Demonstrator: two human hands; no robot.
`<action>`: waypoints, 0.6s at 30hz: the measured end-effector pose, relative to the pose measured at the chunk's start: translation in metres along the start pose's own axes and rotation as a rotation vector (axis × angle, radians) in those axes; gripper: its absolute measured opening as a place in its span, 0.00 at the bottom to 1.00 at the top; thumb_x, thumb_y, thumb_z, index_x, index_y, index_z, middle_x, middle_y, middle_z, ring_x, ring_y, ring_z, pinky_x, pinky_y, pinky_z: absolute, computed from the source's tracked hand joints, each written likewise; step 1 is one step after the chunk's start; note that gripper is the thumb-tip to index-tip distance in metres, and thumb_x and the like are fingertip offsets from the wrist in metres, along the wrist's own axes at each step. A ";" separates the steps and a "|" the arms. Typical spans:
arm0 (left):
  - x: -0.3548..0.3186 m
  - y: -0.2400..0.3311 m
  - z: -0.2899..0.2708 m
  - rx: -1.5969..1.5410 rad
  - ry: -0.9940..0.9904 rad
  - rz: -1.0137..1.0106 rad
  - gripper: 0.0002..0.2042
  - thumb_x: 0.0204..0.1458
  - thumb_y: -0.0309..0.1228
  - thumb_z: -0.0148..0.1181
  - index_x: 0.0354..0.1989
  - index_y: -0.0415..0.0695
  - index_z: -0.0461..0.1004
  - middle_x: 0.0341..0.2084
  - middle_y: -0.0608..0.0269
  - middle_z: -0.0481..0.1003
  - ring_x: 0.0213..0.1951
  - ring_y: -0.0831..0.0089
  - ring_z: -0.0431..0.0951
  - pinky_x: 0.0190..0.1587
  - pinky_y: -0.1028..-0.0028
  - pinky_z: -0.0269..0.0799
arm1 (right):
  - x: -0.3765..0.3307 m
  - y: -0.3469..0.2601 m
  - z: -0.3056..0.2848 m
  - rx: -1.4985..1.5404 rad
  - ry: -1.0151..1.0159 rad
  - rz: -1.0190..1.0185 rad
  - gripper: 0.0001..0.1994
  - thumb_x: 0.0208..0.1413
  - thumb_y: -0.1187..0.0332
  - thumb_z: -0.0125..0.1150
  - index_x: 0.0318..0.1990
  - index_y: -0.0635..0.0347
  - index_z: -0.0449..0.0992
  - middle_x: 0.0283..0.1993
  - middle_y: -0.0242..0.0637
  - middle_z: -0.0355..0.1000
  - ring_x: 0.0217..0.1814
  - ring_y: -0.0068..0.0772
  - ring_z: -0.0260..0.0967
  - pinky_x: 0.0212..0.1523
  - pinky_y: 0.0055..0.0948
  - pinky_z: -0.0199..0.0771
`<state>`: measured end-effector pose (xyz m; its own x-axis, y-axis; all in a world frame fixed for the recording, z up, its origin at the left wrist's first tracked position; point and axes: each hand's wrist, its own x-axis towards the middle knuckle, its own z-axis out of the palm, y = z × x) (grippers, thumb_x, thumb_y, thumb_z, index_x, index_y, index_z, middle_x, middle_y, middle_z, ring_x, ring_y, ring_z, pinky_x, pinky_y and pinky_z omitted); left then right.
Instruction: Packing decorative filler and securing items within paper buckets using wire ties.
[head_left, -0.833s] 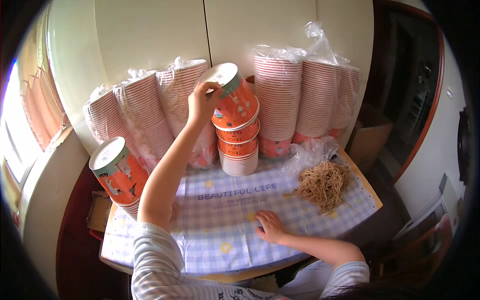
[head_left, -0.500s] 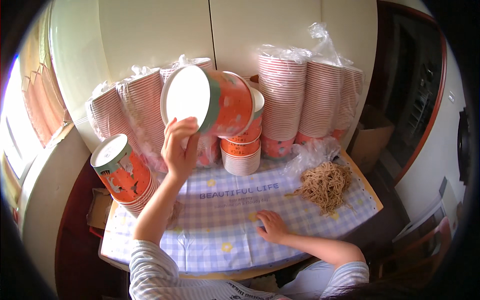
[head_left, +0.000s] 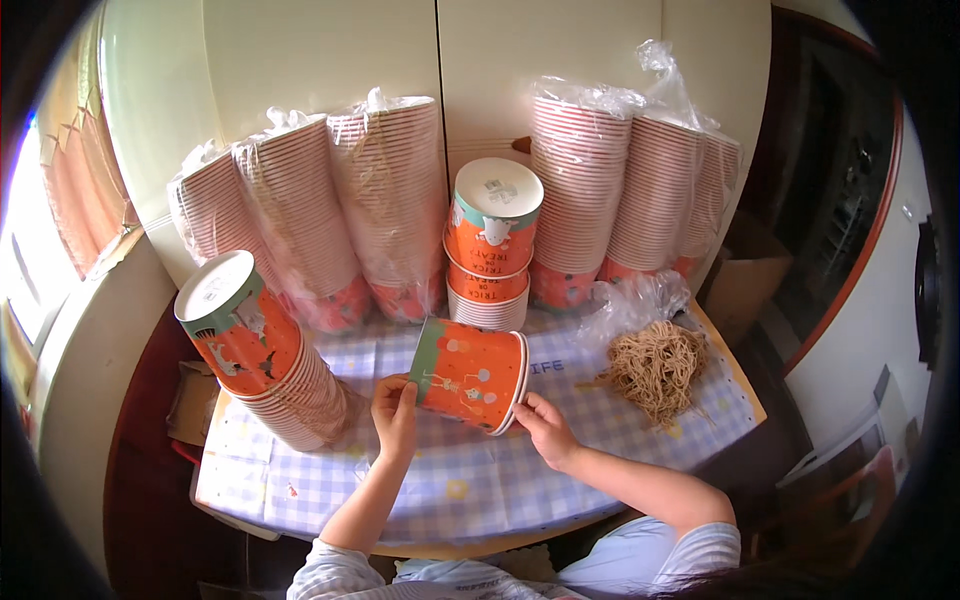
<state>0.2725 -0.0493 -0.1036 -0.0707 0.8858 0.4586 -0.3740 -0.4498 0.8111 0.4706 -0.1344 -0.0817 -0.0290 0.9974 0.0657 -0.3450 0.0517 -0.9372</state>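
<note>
An orange and green paper bucket (head_left: 467, 372) lies on its side between my hands, just above the checked tablecloth. My left hand (head_left: 396, 412) pinches its green base end. At the white rolled rim, my right hand (head_left: 545, 425) has its fingers closed on the edge. More than one rim shows there, so a second bucket may be nested inside. Behind it stands an upside-down stack of the same buckets (head_left: 495, 235), white base up. Left of my left hand, another upside-down bucket stack (head_left: 255, 340) leans to the left.
Tall bucket stacks in clear plastic, such as the left ones (head_left: 295, 210) and right ones (head_left: 585, 190), line the back against a pale cabinet. A heap of tan string (head_left: 657, 372) lies on the right beside a crumpled plastic bag (head_left: 635, 305). The checked tablecloth (head_left: 400, 495) covers the table.
The bucket has come down from raised in my left hand to low over the table, and its rim now faces right. My right hand has left the tablecloth and taken the rim.
</note>
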 end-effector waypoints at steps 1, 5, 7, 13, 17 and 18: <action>-0.002 -0.003 0.002 -0.031 0.046 -0.034 0.03 0.49 0.22 0.52 0.30 0.40 0.65 0.32 0.65 0.68 0.34 0.80 0.66 0.39 0.81 0.61 | 0.002 0.001 0.000 -0.004 0.007 0.004 0.09 0.58 0.66 0.42 0.37 0.62 0.66 0.34 0.29 0.67 0.37 0.18 0.63 0.42 0.21 0.64; -0.003 -0.002 0.000 -0.071 0.019 -0.013 0.03 0.48 0.20 0.51 0.29 0.41 0.65 0.29 0.67 0.68 0.31 0.81 0.64 0.38 0.81 0.60 | 0.010 0.000 -0.006 -0.059 0.046 -0.064 0.06 0.57 0.69 0.43 0.35 0.62 0.66 0.33 0.31 0.67 0.35 0.19 0.64 0.39 0.22 0.66; -0.002 -0.006 -0.009 -0.089 0.089 -0.016 0.02 0.48 0.22 0.52 0.28 0.42 0.66 0.29 0.67 0.68 0.32 0.82 0.65 0.38 0.81 0.61 | 0.015 -0.007 -0.005 -0.235 0.150 -0.086 0.05 0.56 0.71 0.43 0.32 0.61 0.65 0.30 0.32 0.67 0.30 0.22 0.65 0.34 0.23 0.68; 0.017 -0.007 -0.046 -0.303 0.276 -0.068 0.02 0.49 0.22 0.51 0.28 0.42 0.65 0.30 0.68 0.68 0.32 0.80 0.65 0.38 0.79 0.61 | 0.022 -0.031 -0.038 -0.162 0.398 0.089 0.10 0.52 0.68 0.43 0.41 0.59 0.65 0.33 0.35 0.69 0.33 0.27 0.68 0.35 0.24 0.67; 0.011 -0.010 -0.031 -0.328 0.205 -0.112 0.02 0.50 0.23 0.51 0.28 0.42 0.65 0.29 0.66 0.68 0.33 0.81 0.65 0.37 0.79 0.62 | 0.022 -0.009 -0.019 -0.512 0.021 -0.072 0.23 0.52 0.65 0.52 0.54 0.63 0.55 0.49 0.40 0.62 0.51 0.30 0.60 0.51 0.28 0.59; 0.010 -0.009 -0.027 -0.326 0.200 -0.140 0.02 0.50 0.23 0.51 0.28 0.42 0.65 0.29 0.66 0.68 0.32 0.81 0.65 0.37 0.79 0.62 | 0.022 -0.007 -0.014 -0.643 -0.039 -0.149 0.26 0.52 0.65 0.53 0.56 0.63 0.53 0.52 0.40 0.60 0.53 0.32 0.58 0.53 0.29 0.57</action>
<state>0.2500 -0.0331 -0.1163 -0.1647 0.9550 0.2467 -0.6638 -0.2924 0.6884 0.4855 -0.1126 -0.0787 -0.0628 0.9753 0.2116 0.2809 0.2207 -0.9340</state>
